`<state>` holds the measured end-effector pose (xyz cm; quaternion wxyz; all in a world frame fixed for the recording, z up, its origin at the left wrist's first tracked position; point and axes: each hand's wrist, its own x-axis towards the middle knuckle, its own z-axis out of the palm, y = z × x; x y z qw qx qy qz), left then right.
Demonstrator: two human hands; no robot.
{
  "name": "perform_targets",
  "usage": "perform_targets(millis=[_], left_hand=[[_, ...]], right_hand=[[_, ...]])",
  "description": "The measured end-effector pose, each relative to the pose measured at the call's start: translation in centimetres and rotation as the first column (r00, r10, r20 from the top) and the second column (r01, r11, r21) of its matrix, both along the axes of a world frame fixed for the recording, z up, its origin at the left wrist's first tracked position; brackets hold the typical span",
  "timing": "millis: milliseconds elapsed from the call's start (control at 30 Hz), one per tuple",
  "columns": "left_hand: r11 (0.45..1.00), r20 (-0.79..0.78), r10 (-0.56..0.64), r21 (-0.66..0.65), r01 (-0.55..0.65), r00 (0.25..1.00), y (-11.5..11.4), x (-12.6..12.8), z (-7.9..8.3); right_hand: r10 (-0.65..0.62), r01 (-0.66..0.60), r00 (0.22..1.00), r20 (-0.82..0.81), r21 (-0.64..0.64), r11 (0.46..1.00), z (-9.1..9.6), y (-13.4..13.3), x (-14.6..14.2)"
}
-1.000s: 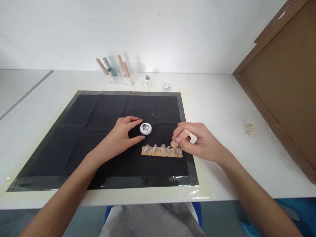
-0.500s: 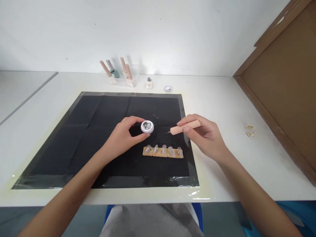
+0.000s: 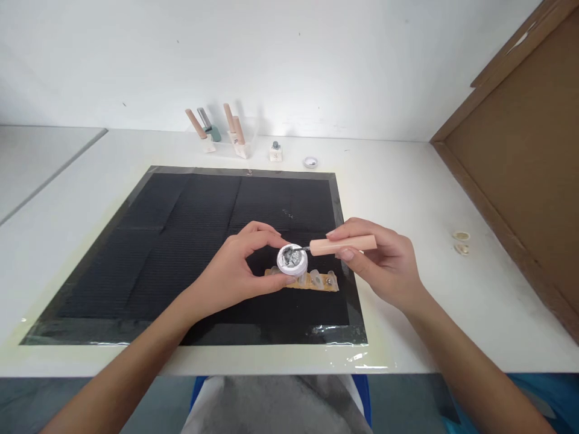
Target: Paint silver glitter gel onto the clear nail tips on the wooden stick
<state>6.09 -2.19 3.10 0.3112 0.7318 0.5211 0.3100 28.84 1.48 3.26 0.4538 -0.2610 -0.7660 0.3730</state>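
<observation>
pinched white jar [image 3: 293, 269] in fingers of left hand [image 3: 235, 270], pinched peach-handled brush [image 3: 335, 245] over its silver contents [image 3: 294, 257] with right hand [image 3: 386, 258], by nail-tip strip [image 3: 316, 280] near black mat [image 3: 190, 241]'s right edge

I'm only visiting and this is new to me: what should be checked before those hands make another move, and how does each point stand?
1. Left hand steadying the white jar: ok, thumb and fingers at its sides.
2. Jar open: ok, silvery contents show.
3. Right hand holding the brush: ok, by its peach handle.
4. Brush tip touching the contents: cannot tell; it reaches over the rim.
5. Whole yellowish strip in view: not ok, the jar and left hand hide part.
</observation>
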Motion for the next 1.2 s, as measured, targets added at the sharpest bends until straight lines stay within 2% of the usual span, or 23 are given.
perform_targets(millis=[133, 367, 733, 1000, 1200], left_hand=[[1.000, -0.029, 0.001, 0.022, -0.001, 1.000, -0.13, 0.27, 0.13], [0.994, -0.070, -0.040, 0.099, 0.047, 0.997, -0.08, 0.44, -0.07], [0.994, -0.045, -0.062, 0.090, 0.066, 0.997, -0.19, 0.70, 0.24], [0.989, -0.033, -0.097, 0.105, 0.100, 0.995, -0.21, 0.71, 0.19], [0.977, -0.037, -0.143, 0.156, 0.147, 0.989, -0.13, 0.61, 0.04]], right_hand=[[0.009, -0.010, 1.000, 0.016, 0.041, 0.999, 0.01, -0.31, -0.27], [-0.049, 0.047, 0.998, 0.030, 0.064, 0.997, 0.19, -0.82, -0.67], [-0.005, 0.003, 0.999, 0.043, 0.037, 0.999, 0.10, -0.92, -0.79], [0.046, -0.041, 0.998, 0.034, -0.130, 0.991, -0.23, -0.70, -0.68], [0.106, -0.126, 0.992, -0.074, -0.346, 0.930, -0.49, -0.41, -0.83]])
